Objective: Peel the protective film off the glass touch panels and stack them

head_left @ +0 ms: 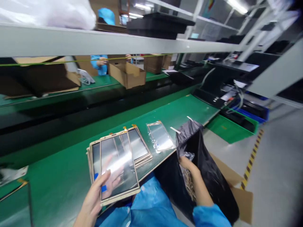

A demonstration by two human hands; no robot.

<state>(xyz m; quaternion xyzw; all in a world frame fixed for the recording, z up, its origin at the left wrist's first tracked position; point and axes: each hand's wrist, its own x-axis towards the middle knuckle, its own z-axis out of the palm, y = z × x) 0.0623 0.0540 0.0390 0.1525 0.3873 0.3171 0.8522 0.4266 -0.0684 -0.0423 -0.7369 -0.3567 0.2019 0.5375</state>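
Observation:
My left hand [93, 194] grips a glass touch panel [121, 171] with a pale frame by its lower left edge, thumb on top and fingers showing through the glass. A blue tab is stuck near that edge. Behind the held panel, a stack of similar panels [140, 143] lies on the green bench. To the right of the stack is a panel with clear film [161, 136]. Inside the mouth of a black bin bag [213, 176], my right hand [186, 163] is closed at crumpled clear plastic film [189, 155]; its fingertips are partly hidden.
Strips of tape hold the bag at the edge of the green bench [56, 176]. Another panel [16, 205] lies at the lower left. A green crate [227, 132] stands on the floor at right. Across the bench, a co-worker's hand [102, 61] is near a cardboard box [132, 77].

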